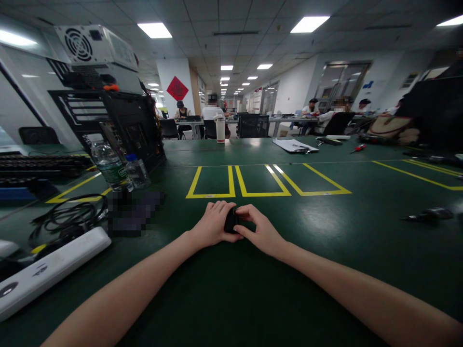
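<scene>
Between my two hands is a small black object (pixel 230 221), box-like in shape; its kind is too dark and covered to make out. My left hand (pixel 214 222) wraps round it from the left, fingers over its far side and thumb along the near side. From the right, my right hand (pixel 258 229) pinches its edge with thumb and forefinger. Both hands are low over the green tabletop (pixel 235 294), just in front of the yellow tape outlines (pixel 262 194).
At left are a white power strip (pixel 61 267), coiled black cable (pixel 68 217), plastic bottles (pixel 108 161) and an open computer case (pixel 133 125) topped by a power supply (pixel 97 46). A power drill-like tool (pixel 432 215) lies right. Beyond are a clipboard (pixel 294 145), cup (pixel 220 131) and seated people.
</scene>
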The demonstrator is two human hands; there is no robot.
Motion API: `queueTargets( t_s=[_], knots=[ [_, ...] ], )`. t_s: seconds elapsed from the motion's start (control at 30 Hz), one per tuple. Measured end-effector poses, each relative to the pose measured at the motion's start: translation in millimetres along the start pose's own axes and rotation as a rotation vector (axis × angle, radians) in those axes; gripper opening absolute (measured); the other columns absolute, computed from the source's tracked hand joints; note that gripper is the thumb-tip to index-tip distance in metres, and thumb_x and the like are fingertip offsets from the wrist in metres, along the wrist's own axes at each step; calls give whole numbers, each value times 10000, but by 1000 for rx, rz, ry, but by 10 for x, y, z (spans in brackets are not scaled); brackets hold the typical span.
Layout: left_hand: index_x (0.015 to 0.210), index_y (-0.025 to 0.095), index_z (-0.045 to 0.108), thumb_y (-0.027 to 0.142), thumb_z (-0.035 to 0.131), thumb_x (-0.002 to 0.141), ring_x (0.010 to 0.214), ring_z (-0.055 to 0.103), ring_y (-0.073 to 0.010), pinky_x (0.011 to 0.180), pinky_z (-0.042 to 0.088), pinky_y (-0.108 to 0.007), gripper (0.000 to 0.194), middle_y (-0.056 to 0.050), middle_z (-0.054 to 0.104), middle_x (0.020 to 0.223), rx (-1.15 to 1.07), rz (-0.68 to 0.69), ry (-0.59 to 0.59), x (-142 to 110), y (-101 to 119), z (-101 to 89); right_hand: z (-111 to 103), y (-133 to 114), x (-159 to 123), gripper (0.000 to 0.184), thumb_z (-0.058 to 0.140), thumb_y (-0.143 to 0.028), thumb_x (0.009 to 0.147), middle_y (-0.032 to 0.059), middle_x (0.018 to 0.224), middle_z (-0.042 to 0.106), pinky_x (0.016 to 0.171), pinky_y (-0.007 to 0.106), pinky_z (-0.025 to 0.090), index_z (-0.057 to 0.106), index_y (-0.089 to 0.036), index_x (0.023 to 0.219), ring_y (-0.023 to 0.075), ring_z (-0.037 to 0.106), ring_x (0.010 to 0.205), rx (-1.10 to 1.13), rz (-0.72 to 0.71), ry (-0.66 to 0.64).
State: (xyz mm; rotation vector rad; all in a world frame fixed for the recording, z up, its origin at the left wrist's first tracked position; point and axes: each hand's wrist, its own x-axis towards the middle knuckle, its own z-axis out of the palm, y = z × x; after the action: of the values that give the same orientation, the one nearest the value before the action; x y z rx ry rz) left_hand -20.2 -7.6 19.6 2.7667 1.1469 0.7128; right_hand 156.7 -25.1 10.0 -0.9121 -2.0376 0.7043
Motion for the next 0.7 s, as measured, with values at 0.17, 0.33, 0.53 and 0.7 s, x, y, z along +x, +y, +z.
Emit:
queueTargets(
  t_s=[0.17,0.33,0.53,0.7],
  knots=[
    [1153,163,366,443,654,611,955,455,-254,796,322,-360,674,-89,493,1048,25,-4,-9,6,-12,16,19,16,0,352,546,-217,763,50,1037,515,844,389,448,426,-204,1093,181,528,946,23,51,-51],
    [1164,162,355,387,672,609,962,452,-247,800,327,-355,677,-86,484,1061,16,-13,-19,-4,-7,-2,-7,-28,-20,336,571,-209,736,49,1018,501,791,381,467,447,-207,1049,186,526,902,-51,-3,-50],
    [1153,161,365,470,640,628,940,461,-247,790,333,-360,668,-86,493,1036,10,-2,-3,5,4,-4,-14,-24,-12,219,547,-189,757,44,1016,498,847,404,428,493,-222,966,201,491,966,-88,-64,15],
    [1147,176,374,478,623,643,948,465,-243,794,337,-357,638,-81,489,1057,-15,-5,-14,-1,6,-12,-6,-15,-1,360,540,-218,764,52,1043,498,843,403,441,426,-219,1106,192,512,956,-18,29,0]
  ],
)
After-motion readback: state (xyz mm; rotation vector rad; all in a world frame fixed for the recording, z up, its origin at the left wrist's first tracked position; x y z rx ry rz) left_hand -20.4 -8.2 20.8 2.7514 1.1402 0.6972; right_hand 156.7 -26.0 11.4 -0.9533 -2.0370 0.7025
